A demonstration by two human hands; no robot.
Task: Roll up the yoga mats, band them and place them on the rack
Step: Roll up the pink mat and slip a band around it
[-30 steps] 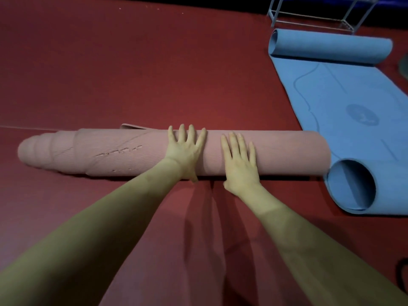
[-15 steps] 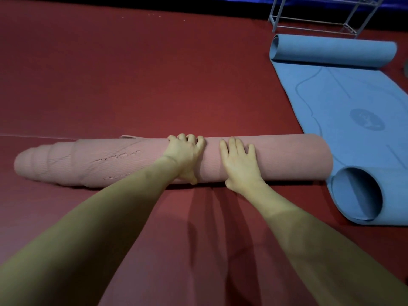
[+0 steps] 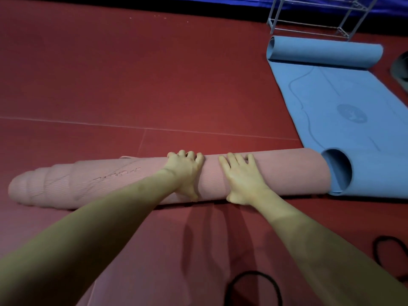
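The pink yoga mat (image 3: 287,173) lies rolled up across the red floor in front of me, its left end telescoped out in steps. A small flap of its edge shows behind the roll at the left. My left hand (image 3: 185,171) grips the roll's middle, fingers curled over the top and thumb low on the near side. Beside it, my right hand (image 3: 240,177) presses flat on the roll with fingers nearly straight. Two black bands lie on the floor, one (image 3: 254,286) near my right arm, the other (image 3: 390,250) at the right edge. The metal rack (image 3: 309,18) stands far right.
A blue yoga mat (image 3: 342,102) lies spread out on the right with both ends curled; its near curl (image 3: 340,171) touches the pink roll's right end. A dark grey object (image 3: 401,62) sits at the right edge. Bare red floor stretches beyond the roll.
My left hand's fingers went from flat on the roll to curled over its top. The right hand slid slightly nearer. The roll stayed in the same spot on the floor.
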